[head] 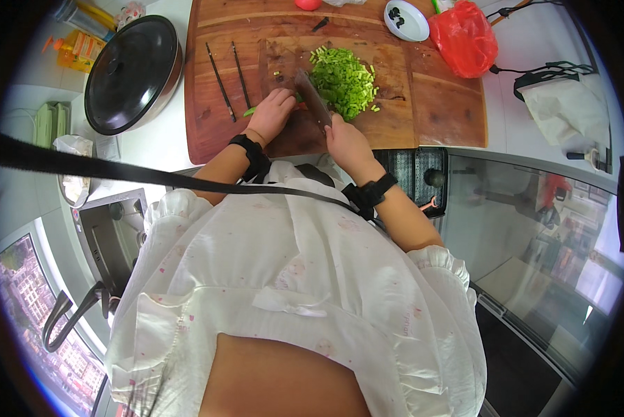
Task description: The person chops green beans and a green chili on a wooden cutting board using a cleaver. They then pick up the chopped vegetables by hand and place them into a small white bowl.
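Note:
My right hand grips the handle end of a kitchen cleaver, its blade pointing up and left over a wooden cutting board. Directly left of the blade, my left hand presses down on a pepper, with curled fingers; a green tip shows on its left side and a bit of red on its right. A pile of chopped green vegetable lies on the board just right of the blade. Two dark chopsticks lie to the left of my left hand.
A larger wooden board lies beneath. At the left stands a wide pan with a black lid. Toward the back right are a white bowl with dark pieces and a red plastic bag. A black strap crosses the view. A sink is at lower left.

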